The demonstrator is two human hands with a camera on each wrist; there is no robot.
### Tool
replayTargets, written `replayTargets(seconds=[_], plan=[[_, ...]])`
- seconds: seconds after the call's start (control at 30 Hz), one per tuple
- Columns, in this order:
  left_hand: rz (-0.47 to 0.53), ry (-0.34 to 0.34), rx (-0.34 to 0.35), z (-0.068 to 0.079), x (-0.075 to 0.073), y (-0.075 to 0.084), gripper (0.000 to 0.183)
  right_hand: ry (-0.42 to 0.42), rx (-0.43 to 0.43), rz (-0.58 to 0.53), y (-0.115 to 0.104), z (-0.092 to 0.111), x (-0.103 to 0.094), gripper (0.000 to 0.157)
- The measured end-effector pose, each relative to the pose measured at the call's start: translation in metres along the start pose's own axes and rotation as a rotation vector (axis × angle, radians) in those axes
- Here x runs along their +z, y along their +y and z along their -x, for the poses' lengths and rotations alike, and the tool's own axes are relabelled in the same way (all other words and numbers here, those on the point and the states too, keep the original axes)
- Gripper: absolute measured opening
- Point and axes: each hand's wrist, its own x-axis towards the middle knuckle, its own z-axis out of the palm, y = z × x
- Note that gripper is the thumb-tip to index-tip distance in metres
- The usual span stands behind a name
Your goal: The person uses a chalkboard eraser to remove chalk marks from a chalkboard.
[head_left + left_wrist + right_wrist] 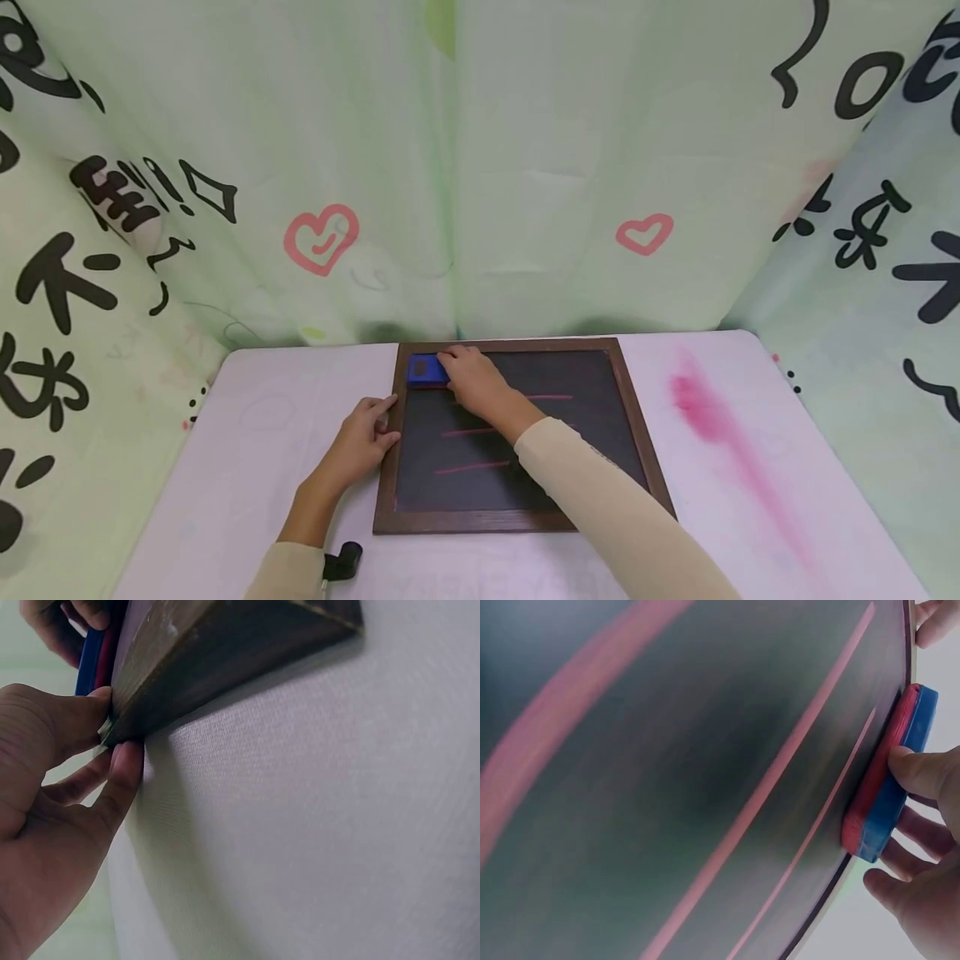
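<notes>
A small blackboard [480,496] with a brown wooden frame lies on the table, marked with several pink chalk lines [472,467]. My right hand [476,379] grips a blue board eraser [426,370] at the board's far left corner. In the right wrist view, the thumb presses one long side of the eraser [889,780], whose red face lies against the board. My left hand [356,442] holds the frame's left edge. The left wrist view shows its fingertips [129,754] on both sides of the frame edge [202,667].
A white table [292,383] carries the board, with a pink smear [701,404] to its right. Light green curtains [525,208] with hearts and black writing enclose the back and sides. A small black device [342,562] sits by the left wrist.
</notes>
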Motion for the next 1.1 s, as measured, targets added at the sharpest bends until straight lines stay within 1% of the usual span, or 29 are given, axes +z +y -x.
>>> replayTargets(seconds=[0.13,0.3,0.47,0.67,0.8,1.0,1.1], plan=[[0.002,-0.005,0.004,0.0,-0.002,0.001,0.06,-0.032,0.032,-0.025,0.01,0.003,-0.004,0.052],[0.001,-0.007,0.0,0.0,-0.002,-0.001,0.061,-0.076,0.085,-0.125,0.03,0.012,-0.01,0.054],[-0.002,-0.001,0.007,0.0,-0.003,-0.001,0.06,-0.091,0.124,-0.215,0.055,0.025,-0.015,0.056],[-0.01,0.005,0.016,-0.001,-0.004,0.001,0.06,-0.084,0.132,-0.23,0.081,0.041,-0.021,0.057],[-0.011,0.005,0.014,-0.001,-0.004,0.002,0.06,-0.064,0.135,-0.227,0.097,0.053,-0.023,0.057],[0.005,-0.006,0.009,0.0,-0.002,0.002,0.06,-0.041,0.134,-0.221,0.125,0.077,-0.025,0.056],[0.001,-0.011,0.006,0.0,-0.001,0.001,0.06,-0.012,0.119,-0.213,0.14,0.089,-0.027,0.055]])
